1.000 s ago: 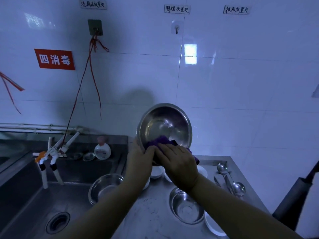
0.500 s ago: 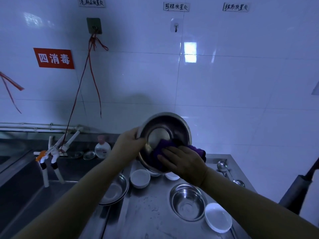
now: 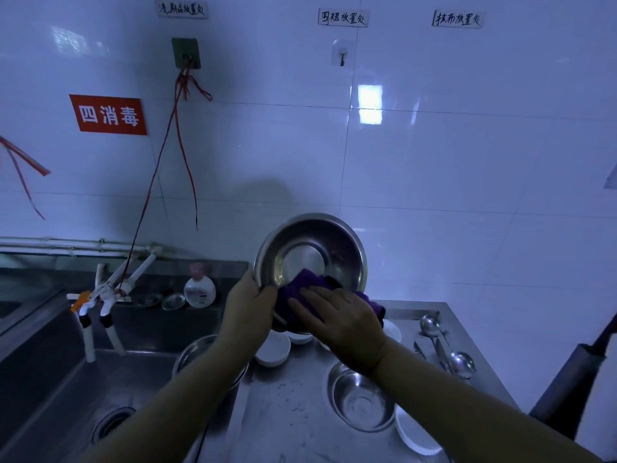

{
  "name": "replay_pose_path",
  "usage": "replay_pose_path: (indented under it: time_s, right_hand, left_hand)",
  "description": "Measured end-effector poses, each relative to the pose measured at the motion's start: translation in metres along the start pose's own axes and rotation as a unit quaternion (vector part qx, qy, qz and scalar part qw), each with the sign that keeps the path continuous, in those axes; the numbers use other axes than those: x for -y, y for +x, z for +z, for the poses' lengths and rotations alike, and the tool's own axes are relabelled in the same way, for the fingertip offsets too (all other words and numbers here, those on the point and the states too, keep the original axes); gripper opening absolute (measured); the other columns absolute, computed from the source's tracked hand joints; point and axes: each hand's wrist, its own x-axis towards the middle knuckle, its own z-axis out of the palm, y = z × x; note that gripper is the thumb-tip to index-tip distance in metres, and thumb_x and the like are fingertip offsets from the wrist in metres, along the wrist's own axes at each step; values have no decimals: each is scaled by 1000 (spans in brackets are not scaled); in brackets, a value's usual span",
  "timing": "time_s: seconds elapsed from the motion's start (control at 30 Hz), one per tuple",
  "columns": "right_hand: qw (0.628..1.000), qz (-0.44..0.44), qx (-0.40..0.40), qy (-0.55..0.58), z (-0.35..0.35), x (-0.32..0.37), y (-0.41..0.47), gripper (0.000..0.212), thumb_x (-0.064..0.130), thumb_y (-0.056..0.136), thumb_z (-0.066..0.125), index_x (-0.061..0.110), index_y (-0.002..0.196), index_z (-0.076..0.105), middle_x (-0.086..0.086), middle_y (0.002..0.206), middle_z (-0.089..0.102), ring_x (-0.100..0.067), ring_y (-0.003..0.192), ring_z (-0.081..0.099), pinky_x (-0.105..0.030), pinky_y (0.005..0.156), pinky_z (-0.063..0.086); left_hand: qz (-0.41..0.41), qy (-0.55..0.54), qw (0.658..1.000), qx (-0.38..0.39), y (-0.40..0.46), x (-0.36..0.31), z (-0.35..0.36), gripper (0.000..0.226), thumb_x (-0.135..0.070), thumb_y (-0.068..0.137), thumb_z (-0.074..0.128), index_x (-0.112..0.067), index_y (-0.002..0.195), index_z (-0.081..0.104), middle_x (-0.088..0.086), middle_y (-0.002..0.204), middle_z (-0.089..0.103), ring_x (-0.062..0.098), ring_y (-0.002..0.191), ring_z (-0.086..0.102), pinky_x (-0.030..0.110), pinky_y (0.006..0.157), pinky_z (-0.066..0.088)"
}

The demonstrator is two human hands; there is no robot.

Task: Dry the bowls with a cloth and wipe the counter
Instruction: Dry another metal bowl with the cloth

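A: Currently, which step is in hand?

B: Drying, by my reading. Take the raised steel bowl as the landmark; it is held tilted, its opening toward the camera, above the counter. At its left rim the left hand grips the edge, fingers curled round it. At its lower rim the right hand presses the purple cloth against the inner wall, fingers nearly straight and spread over the cloth.

A: And the other items?

B: Below and left of the landmark, a steel bowl sits at the sink edge; directly below, small white bowls; below and right, a second steel bowl, a white dish and ladles.

A: Next move?

B: Probably sweep the cloth round the remaining wall while the left hand turns the rim. The counter shows droplets; wiping is not yet begun.
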Motion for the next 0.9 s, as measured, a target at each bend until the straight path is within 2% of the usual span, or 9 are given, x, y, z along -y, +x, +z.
replay_pose_path:
  time_s: [0.1,0.17,0.23,0.33,0.4,0.5,0.63,0.8,0.9]
  right_hand:
    - [998,-69,9,3,-5,-16,-8,21,13,92,58,19,105,74,-9,100,72,-22,91,69,-32,72,55]
    - [996,-85,12,3,-7,-20,-10,20,13,92,58,19,103,75,-9,100,72,-23,90,69,-32,73,54]
    - [998,-66,-1,-2,-6,-19,-8,20,13,92,58,18,101,75,-9,98,72,-23,88,69,-32,71,55]
    - [1000,5,-15,-10,-1,-4,1,20,15,94,56,14,105,73,-10,99,72,-24,88,68,-33,69,55]
    - [998,62,-27,1,2,6,7,20,21,94,58,12,108,71,-10,101,72,-23,90,68,-35,70,55]
    - [996,88,-30,10,4,15,10,23,24,93,60,12,111,69,-9,104,71,-22,93,68,-34,75,55]
    - [999,45,-21,7,2,8,-1,21,17,94,58,12,111,71,-10,104,71,-24,94,68,-35,72,55]
    - [996,-83,8,1,-9,-20,-16,18,12,87,64,19,99,75,-8,98,73,-23,88,69,-33,71,55]
    - [998,-70,5,1,-9,-20,-12,17,11,89,62,17,98,75,-9,97,72,-24,87,69,-33,72,54]
  left_hand:
    - [15,96,993,61,13,-9,-18,23,4,79,48,-15,68,55,1,58,59,3,46,56,16,41,44]
    - [4,99,991,89,21,-14,-25,20,3,79,51,-13,70,60,5,57,61,12,47,59,20,41,46]
    - [2,78,995,56,20,-17,-23,13,-6,82,56,-15,77,64,10,65,65,18,56,62,26,47,49]
    - [0,19,1000,-12,0,-12,-4,16,-12,84,62,-27,90,60,-2,78,66,2,62,63,13,49,47]
    - [-12,-59,998,-8,-19,-7,15,19,-7,88,59,-22,99,56,-2,81,66,1,65,66,11,49,48]
    - [-17,-130,991,-23,-27,-4,25,23,1,90,48,-17,100,57,2,80,69,12,70,69,20,54,54]
    - [-15,-60,998,-8,-15,-3,10,28,8,82,44,-15,87,58,15,76,64,31,67,62,47,60,54]
    - [17,91,992,86,6,-14,-18,32,5,78,50,-23,66,59,-4,52,63,3,43,58,13,38,42]
    - [2,70,997,38,12,-17,-19,24,-3,80,55,-21,66,63,-4,53,64,5,46,58,18,42,45]
